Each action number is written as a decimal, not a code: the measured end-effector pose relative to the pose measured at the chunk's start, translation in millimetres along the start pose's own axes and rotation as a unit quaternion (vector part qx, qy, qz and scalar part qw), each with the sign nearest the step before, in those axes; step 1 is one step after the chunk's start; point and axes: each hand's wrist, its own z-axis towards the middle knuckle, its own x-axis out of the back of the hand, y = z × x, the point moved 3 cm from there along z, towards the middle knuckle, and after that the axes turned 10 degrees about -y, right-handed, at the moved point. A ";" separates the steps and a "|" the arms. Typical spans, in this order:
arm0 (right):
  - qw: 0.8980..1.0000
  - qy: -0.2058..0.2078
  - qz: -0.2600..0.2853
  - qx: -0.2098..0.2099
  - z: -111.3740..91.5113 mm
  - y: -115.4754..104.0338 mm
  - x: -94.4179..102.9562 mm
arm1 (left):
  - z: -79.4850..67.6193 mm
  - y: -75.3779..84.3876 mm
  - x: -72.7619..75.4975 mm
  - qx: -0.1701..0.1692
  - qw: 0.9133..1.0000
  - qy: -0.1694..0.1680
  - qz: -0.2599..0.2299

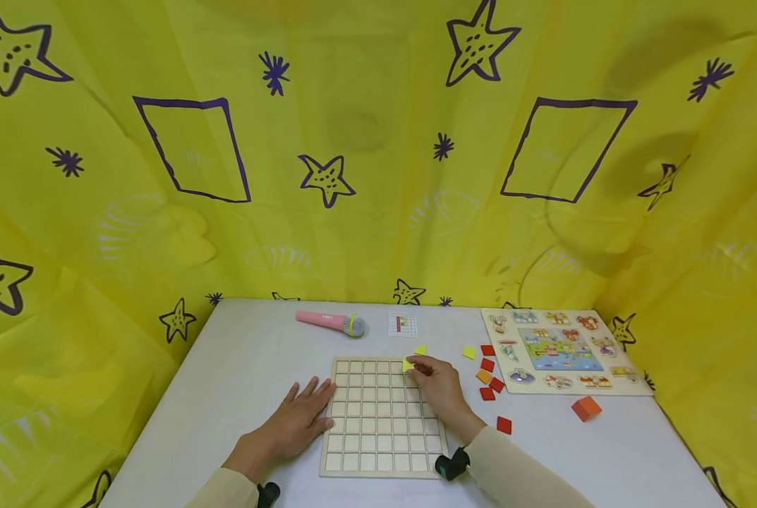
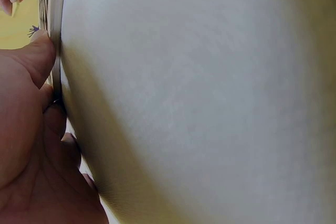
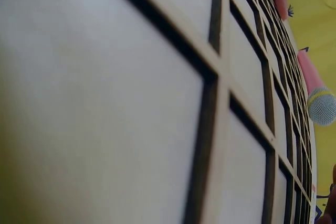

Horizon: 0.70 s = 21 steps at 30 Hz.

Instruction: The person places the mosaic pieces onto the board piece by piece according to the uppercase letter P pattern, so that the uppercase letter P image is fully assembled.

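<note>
A wooden grid board (image 1: 368, 425) with rows of square cells lies on the white table. My right hand (image 1: 440, 389) pinches a yellow square tile (image 1: 407, 365) at the board's far right corner, over the top row. My left hand (image 1: 298, 419) lies flat with fingers spread beside the board's left edge, thumb (image 2: 42, 51) right at that edge in the left wrist view. Another yellow tile (image 1: 420, 350) lies just beyond the board's far edge, and a further yellow tile (image 1: 469, 352) lies to its right. In the right wrist view the grid cells fill most of the picture.
Several red tiles (image 1: 487, 394) and an orange tile (image 1: 483, 376) lie right of the board. A picture puzzle board (image 1: 562, 353) and a red-orange block (image 1: 586, 408) are farther right. A pink microphone (image 1: 330, 322) and a small grid card (image 1: 402, 324) lie at the back.
</note>
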 end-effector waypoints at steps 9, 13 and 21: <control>0.995 -0.048 -0.085 0.020 0.0 -0.1 -8.8 | -2.3 2.3 1.5 0.004 1.000 -0.002 -0.007; 0.989 -0.064 -0.127 0.027 -0.7 -3.5 -12.1 | -3.2 2.8 1.8 0.005 1.000 -0.001 -0.010; 0.982 -0.075 -0.169 0.027 -1.9 -8.7 -14.4 | -2.3 2.6 1.3 0.001 1.000 -0.001 -0.007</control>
